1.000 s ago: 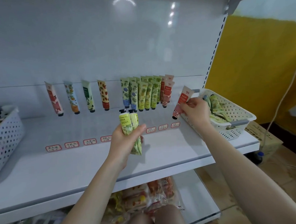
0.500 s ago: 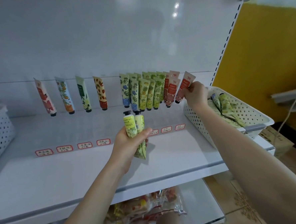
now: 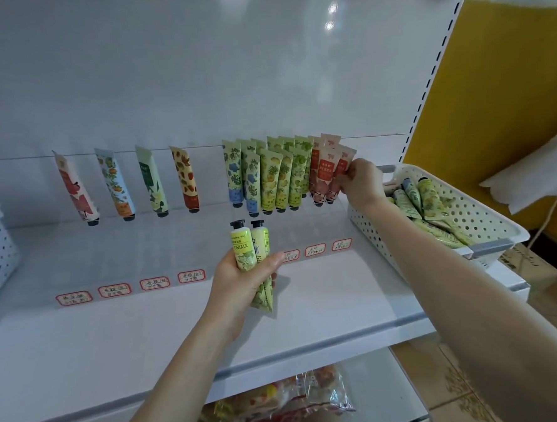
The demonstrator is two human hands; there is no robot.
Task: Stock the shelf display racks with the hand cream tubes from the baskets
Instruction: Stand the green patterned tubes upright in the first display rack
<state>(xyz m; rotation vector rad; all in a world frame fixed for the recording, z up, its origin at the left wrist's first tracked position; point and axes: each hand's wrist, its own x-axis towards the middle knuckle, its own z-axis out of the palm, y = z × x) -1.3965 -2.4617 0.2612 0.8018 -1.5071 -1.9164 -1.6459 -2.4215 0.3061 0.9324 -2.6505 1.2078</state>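
Two green tubes [image 3: 244, 249] gripped caps-up in my left hand [image 3: 239, 286] above the shelf [image 3: 147, 333] front, my right hand [image 3: 363, 181] pinching the end red tube [image 3: 341, 167], basket [image 3: 369, 225] rim beside my wrist

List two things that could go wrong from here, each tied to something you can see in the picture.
1. The right hand pinches a red tube at the crowded right end of the row. Pushing it in may topple the neighbouring tubes.
2. The left hand holds two green tubes in one grip, caps up. One might slip out and drop onto the shelf.
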